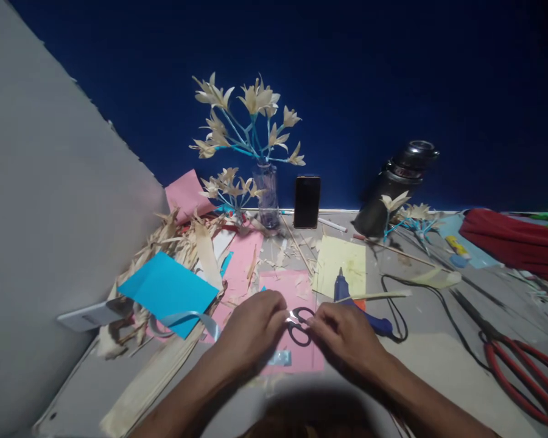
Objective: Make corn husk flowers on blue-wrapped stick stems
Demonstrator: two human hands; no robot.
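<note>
A small pair of scissors (300,334) with dark looped handles is between my two hands, above a pink sheet of paper (285,283). My left hand (257,326) is closed, its fingers and thumb pinching the blade end, so most of the blades are hidden. From the other side, my right hand (344,333) has its fingertips pressed together at the handle loops. Just beyond the right hand lies a blue glue gun (341,287), partly on a yellow paper (354,258). Close to the left wrist is a small shiny pale-blue piece (280,358) on the pink paper.
Pale husk flowers stand in a glass vase (268,194) beside an upright phone (307,202). Dried husks (196,243) and a blue sheet (168,291) are piled left. At right are large red-handled scissors (523,371), a black cord (442,292) and a leaning dark flask (383,194).
</note>
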